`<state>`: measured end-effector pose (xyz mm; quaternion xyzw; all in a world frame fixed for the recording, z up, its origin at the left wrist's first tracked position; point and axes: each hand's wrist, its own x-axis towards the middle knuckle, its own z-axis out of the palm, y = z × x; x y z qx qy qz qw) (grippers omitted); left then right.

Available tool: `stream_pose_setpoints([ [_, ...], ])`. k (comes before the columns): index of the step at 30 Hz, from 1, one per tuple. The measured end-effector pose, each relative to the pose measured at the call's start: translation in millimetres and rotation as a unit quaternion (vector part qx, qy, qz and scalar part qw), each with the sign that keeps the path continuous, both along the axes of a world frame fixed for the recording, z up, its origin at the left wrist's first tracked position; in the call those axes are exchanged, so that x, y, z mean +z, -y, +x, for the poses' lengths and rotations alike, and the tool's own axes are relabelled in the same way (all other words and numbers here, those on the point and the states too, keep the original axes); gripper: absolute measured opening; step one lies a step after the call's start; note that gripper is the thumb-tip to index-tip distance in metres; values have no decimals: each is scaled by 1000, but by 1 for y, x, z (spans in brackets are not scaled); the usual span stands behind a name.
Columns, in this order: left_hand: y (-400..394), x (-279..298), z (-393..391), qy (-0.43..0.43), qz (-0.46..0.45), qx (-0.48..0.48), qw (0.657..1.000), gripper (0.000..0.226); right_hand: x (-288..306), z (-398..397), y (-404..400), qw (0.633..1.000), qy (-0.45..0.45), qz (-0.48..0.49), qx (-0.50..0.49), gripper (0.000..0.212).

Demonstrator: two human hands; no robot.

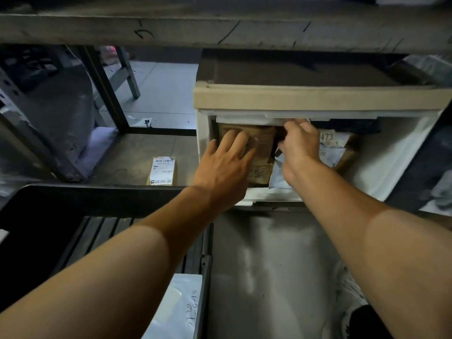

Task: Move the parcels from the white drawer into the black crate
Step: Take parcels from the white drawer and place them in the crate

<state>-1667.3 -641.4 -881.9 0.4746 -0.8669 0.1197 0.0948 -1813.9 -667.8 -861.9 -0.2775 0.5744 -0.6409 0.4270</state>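
The white drawer [396, 152] stands pulled open on a shelf, packed with parcels. A brown cardboard parcel [263, 140] lies at its left side, and my left hand [226, 165] rests flat on it with straight fingers. My right hand [299, 145] reaches deeper into the middle of the drawer, fingers curled down between the brown parcel and a white plastic mailer [278, 172]; what they hold is hidden. Another parcel marked 473 [329, 138] lies to the right. The black crate [73, 199] sits at the lower left, with a white parcel [178, 311] inside it.
A small labelled box [162, 174] lies on the shelf left of the drawer. A shelf board [220, 28] runs overhead. Metal rack legs [105, 89] stand at the left. A white shoe [352, 299] is on the grey floor at the lower right.
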Motion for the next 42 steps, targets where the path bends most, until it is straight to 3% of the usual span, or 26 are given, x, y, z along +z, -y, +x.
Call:
stream_pose_setpoints([
  [5, -12, 1, -1, -132, 96, -10, 986, 74, -5, -9, -23, 999, 31, -3, -14, 18],
  [8, -24, -1, 5, -178, 121, -10, 977, 65, -6, -15, -46, 996, 88, -10, 13, 37],
  [10, -34, 6, 11, -258, 157, 52, 952, 46, -4, -19, -62, 989, 138, -19, 56, 55],
  [11, -37, 11, 12, -351, 202, 100, 909, 37, -3, -22, -70, 984, 157, -16, 83, 62],
  [12, -39, 18, 14, -466, 251, 148, 835, 29, 0, -24, -77, 979, 171, -11, 111, 69],
  [14, -41, 31, 18, -665, 334, 209, 635, 21, 3, -28, -91, 972, 174, 11, 158, 76],
  [16, -43, 40, 27, -768, 401, 200, 458, 31, 5, -34, -107, 970, 145, 35, 192, 70],
  [17, -44, 39, 34, -782, 435, 181, 407, 42, 5, -38, -116, 968, 125, 51, 212, 67],
  [18, -47, 38, 40, -768, 470, 157, 406, 53, 5, -42, -125, 963, 106, 70, 236, 64],
  [19, -52, 38, 44, -735, 496, 134, 443, 58, 5, -47, -133, 957, 87, 90, 262, 63],
  [21, -66, 39, 48, -668, 504, 114, 536, 41, 4, -52, -145, 941, 42, 129, 311, 62],
  [23, -79, 36, 52, -649, 490, 122, 569, 24, 5, -52, -153, 924, 4, 163, 346, 52],
  [28, -108, 23, 78, -579, 558, 101, 586, 28, 0, -42, -160, 922, 87, 152, 345, 47],
  [32, -122, 16, 97, -576, 579, 107, 568, 32, -10, -25, -160, 921, 52, 145, 358, 35],
  [39, -127, 1, 118, -654, 464, 168, 573, 37, -23, 18, -153, 926, 51, 140, 346, 33],
  [42, -131, -5, 122, -661, 454, 164, 575, 36, -29, 34, -152, 941, 53, 120, 312, 30],
])
